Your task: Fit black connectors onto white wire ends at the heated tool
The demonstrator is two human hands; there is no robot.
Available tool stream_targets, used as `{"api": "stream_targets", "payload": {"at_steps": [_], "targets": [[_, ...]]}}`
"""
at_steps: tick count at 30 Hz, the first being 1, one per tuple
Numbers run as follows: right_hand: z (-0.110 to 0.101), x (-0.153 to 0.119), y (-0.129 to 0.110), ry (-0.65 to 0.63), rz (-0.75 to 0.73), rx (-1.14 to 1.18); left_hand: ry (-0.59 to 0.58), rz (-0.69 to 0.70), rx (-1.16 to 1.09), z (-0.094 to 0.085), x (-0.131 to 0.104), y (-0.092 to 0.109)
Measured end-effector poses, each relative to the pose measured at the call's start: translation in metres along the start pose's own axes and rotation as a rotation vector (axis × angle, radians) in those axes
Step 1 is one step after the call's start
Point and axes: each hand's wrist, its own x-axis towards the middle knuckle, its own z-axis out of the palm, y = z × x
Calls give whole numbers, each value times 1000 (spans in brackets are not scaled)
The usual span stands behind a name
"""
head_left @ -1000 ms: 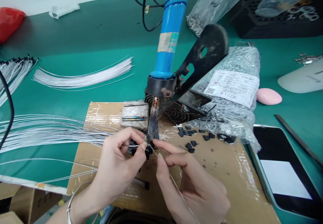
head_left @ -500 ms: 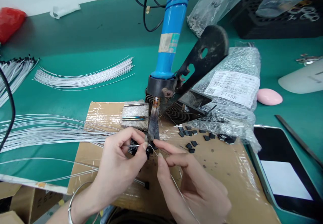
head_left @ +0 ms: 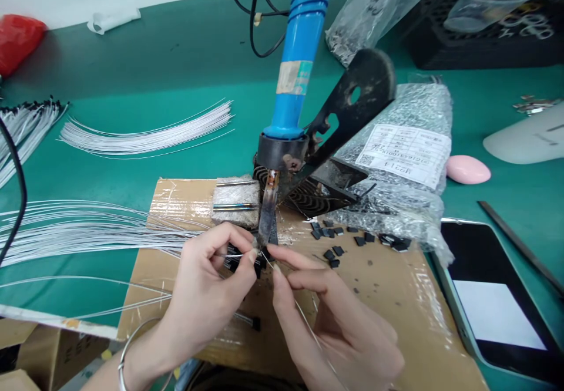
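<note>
A blue-handled soldering iron rests in a black stand, its dark tip pointing down. My left hand pinches the end of a thin white wire just left of the tip; a tiny part at its fingertips is too small to make out. From the right, my right hand holds a thin solder wire between thumb and forefinger, its end close to the tip. Partly hidden behind my left fingers lie small black pieces. White wires spread leftward from my left hand.
A cardboard sheet bears small black pieces and a sponge block. Another wire bundle lies behind. To the right are a bubble-wrap bag, a phone, a pink egg-shaped object and a metal strip.
My right thumb has shifted slightly up and left, closer to the iron tip, with the solder wire. My left hand has barely moved.
</note>
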Motion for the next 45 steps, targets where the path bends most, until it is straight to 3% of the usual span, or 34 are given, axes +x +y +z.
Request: {"api": "stream_targets", "payload": {"at_steps": [21, 35, 40, 43, 45], "targets": [[4, 2, 2, 73, -97, -26, 2, 63, 4, -2, 1, -3], [1, 0, 6, -9, -73, -15, -4, 34, -3, -1, 2, -8], [-13, 4, 20, -13, 7, 2, -31, 31, 88, -7, -1, -16], [-30, 12, 40, 41, 19, -199, -18, 77, 221, -16, -4, -24], [-41, 18, 54, -22, -1, -346, 2, 169, 301, -22, -6, -28]]}}
